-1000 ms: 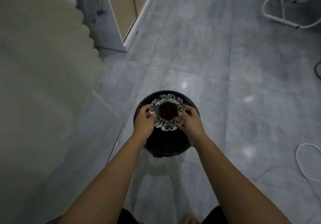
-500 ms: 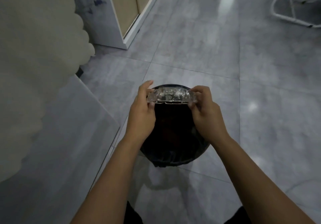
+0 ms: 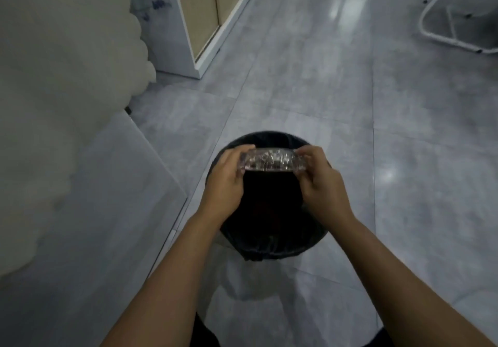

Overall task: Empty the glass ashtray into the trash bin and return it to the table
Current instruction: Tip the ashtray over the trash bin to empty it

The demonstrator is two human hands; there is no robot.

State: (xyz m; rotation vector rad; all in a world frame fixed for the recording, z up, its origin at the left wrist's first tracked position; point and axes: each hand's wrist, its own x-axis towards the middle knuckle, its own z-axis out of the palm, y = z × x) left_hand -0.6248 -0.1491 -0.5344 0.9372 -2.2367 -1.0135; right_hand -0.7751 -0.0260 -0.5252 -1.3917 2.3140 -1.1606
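A cut-glass ashtray [image 3: 270, 161] is held tipped on its edge over the mouth of a round trash bin [image 3: 269, 244] lined with a black bag. My left hand [image 3: 227, 182] grips its left rim and my right hand [image 3: 320, 182] grips its right rim. I see the ashtray side-on, its hollow turned away from me. The bin stands on the grey tiled floor directly under my hands, and its inside is too dark to make out.
A grey table top [image 3: 89, 212] with a glass edge lies to the left, partly covered by a pale cloth [image 3: 54, 77]. A white cabinet with wooden doors [image 3: 194, 23] stands behind. A white metal frame [image 3: 452, 31] is at the far right.
The ashtray has been turned from flat, hollow up, onto its edge over the bin. The bin looks larger and nearer in view now.
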